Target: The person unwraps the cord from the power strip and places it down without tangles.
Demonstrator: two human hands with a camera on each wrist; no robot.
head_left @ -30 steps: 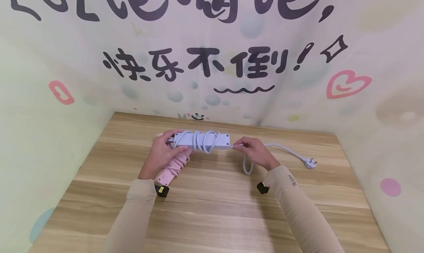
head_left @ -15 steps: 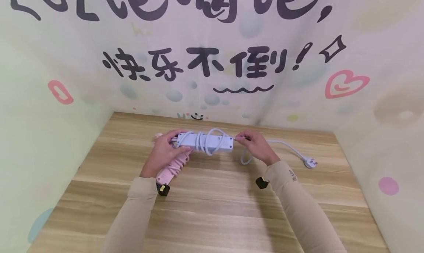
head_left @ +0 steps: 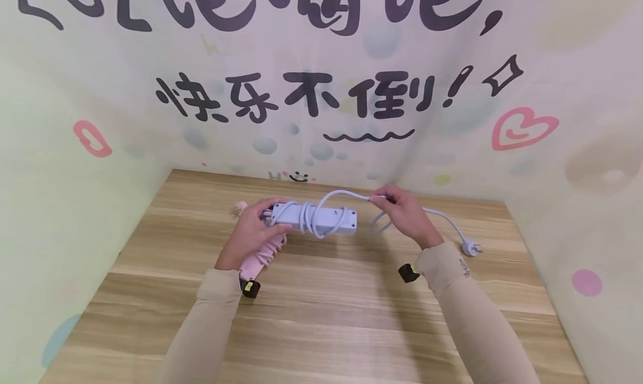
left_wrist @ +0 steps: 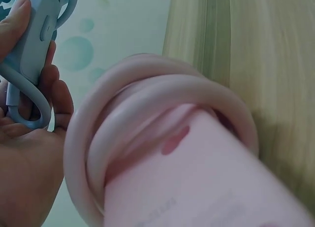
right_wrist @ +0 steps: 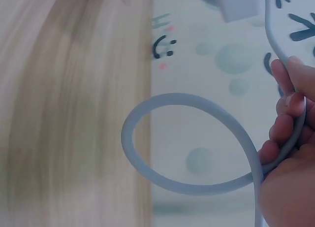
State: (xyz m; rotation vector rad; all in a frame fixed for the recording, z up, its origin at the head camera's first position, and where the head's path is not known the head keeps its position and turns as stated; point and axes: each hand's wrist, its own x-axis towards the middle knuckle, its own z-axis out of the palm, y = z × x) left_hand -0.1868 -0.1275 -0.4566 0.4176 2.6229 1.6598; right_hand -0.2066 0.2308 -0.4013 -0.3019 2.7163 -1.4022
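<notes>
My left hand [head_left: 249,233] grips the left end of a pale blue power strip [head_left: 331,220], held above the table with its cord wound around the body in several turns. My right hand [head_left: 404,216] pinches the blue cord [head_left: 344,192] between thumb and fingers, up and right of the strip. From there the cord arches over to the windings. In the right wrist view, a free loop of cord [right_wrist: 179,189] hangs beside the palm. The cord's plug [head_left: 471,248] is at the far right. Below my left hand lies a pink power strip [left_wrist: 197,182], wrapped in its own cord.
The wood-grain table [head_left: 321,328] lies under both hands. A printed cloth wall [head_left: 281,144] stands right behind its back edge, with side walls left and right. A pale pink plug [head_left: 239,207] rests behind my left hand.
My right hand has risen and moved slightly right, drawing the cord from beside the strip's right end into an arch above it. The left hand and blue strip have shifted slightly right.
</notes>
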